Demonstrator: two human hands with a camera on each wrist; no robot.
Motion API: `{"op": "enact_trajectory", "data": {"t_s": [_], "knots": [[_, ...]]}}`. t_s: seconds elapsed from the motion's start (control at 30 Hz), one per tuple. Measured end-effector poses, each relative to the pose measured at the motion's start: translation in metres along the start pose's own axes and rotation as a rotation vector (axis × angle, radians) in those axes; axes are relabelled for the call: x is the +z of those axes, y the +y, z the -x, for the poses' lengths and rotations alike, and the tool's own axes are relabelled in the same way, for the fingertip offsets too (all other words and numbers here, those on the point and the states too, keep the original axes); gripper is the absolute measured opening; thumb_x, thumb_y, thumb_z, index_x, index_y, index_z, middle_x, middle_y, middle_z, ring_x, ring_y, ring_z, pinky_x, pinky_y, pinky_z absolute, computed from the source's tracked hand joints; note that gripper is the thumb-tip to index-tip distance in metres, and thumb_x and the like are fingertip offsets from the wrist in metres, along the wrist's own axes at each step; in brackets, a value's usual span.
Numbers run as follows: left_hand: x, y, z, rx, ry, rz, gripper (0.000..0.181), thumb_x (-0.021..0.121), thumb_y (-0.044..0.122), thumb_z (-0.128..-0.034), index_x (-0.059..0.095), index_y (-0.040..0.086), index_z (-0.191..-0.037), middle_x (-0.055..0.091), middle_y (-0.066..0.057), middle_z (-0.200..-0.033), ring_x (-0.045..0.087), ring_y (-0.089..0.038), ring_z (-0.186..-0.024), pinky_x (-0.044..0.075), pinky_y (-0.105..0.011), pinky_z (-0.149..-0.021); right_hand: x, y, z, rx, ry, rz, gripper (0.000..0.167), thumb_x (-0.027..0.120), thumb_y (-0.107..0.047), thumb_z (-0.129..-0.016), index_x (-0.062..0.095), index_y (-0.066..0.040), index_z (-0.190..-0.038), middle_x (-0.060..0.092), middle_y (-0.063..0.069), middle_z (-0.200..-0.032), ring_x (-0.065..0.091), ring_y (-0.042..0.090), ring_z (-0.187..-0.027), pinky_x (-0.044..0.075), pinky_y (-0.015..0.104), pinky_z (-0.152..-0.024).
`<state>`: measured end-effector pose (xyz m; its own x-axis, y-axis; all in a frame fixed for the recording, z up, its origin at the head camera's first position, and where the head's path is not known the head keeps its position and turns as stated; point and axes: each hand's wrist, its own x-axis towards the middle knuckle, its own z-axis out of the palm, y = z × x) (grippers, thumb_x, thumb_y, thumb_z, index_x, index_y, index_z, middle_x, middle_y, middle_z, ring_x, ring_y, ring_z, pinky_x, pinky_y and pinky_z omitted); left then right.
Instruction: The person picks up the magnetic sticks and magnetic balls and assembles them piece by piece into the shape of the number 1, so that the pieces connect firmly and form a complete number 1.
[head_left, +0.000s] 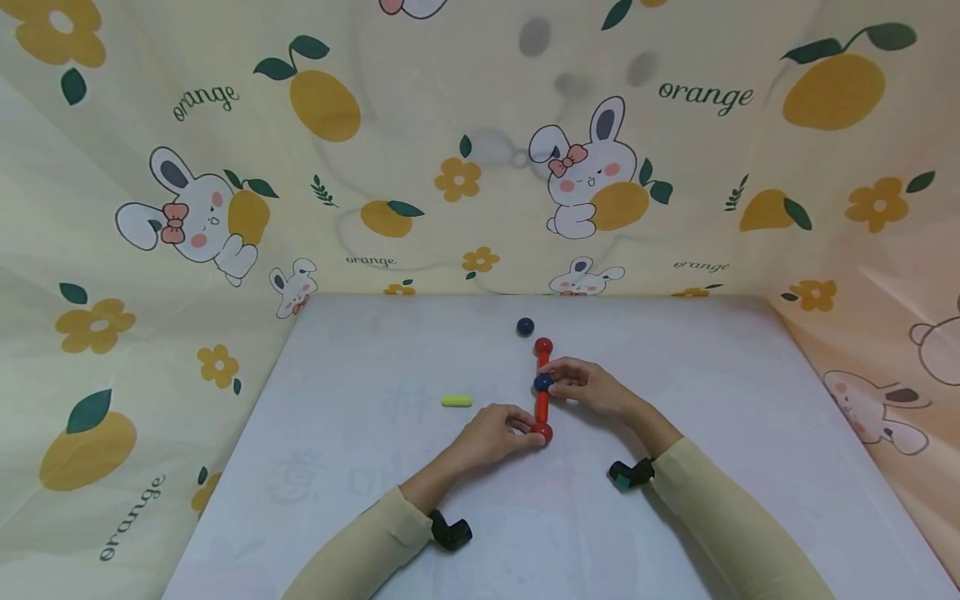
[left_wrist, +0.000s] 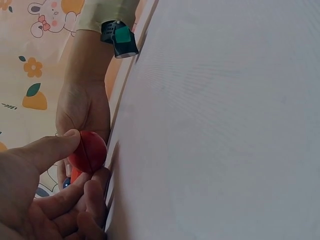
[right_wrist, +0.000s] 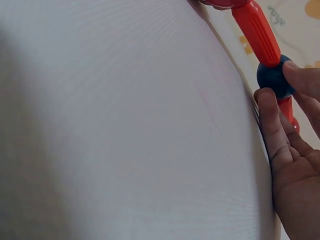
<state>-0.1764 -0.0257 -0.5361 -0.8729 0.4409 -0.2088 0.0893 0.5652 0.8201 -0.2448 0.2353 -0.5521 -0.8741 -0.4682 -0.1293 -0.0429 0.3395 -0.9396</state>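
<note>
A straight chain of balls and rods lies on the white table. At its near end is a red ball [head_left: 542,432], which my left hand [head_left: 491,435] pinches between thumb and fingers. A red rod [head_left: 542,407] joins it to a dark blue ball [head_left: 543,382] in the middle. My right hand [head_left: 592,387] holds that blue ball between thumb and fingertips, as the right wrist view also shows on the blue ball [right_wrist: 275,77]. Beyond it, a second red rod [head_left: 543,360] runs to another red ball [head_left: 543,346] at the far end.
A loose dark blue ball [head_left: 525,327] sits just past the chain's far end. To the left lies a yellow-green rod [head_left: 457,401]. Printed cloth [head_left: 480,208] hangs behind the table [head_left: 360,358] and along its sides. Each wrist carries a small black camera [head_left: 452,531].
</note>
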Motion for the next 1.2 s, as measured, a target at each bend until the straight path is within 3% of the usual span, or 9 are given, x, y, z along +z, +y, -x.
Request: {"op": "enact_trajectory", "data": {"t_s": [0.53,1.2], "knots": [[0.0006,-0.0020,-0.0018,0.013,-0.009,0.019,0.033,0.085,0.041,-0.0942,0.078,0.017,-0.116,0.076,0.012,-0.098,0.067,-0.007,-0.096,0.054,-0.035,-0.088,0.0008,-0.0017,0.0000,0.025,0.024,0.019,0.037,0.074,-0.021,-0.103,0.068,-0.016,-0.140,0.070,0.010,-0.129,0.065,0.029,-0.117,0.055,0.033,-0.096],[-0.0015,-0.0044,-0.0045,0.021,-0.013,0.027,0.033,0.082,0.043,-0.0957,0.078,0.018,-0.117,0.076,0.013,-0.098,0.065,-0.007,-0.098,0.053,-0.036,-0.087,0.0033,-0.0008,0.0012,0.003,0.075,0.094,0.042,0.073,-0.020,-0.105,0.064,-0.020,-0.146,0.066,0.013,-0.129,0.062,0.028,-0.103,0.051,0.039,-0.090]]}}
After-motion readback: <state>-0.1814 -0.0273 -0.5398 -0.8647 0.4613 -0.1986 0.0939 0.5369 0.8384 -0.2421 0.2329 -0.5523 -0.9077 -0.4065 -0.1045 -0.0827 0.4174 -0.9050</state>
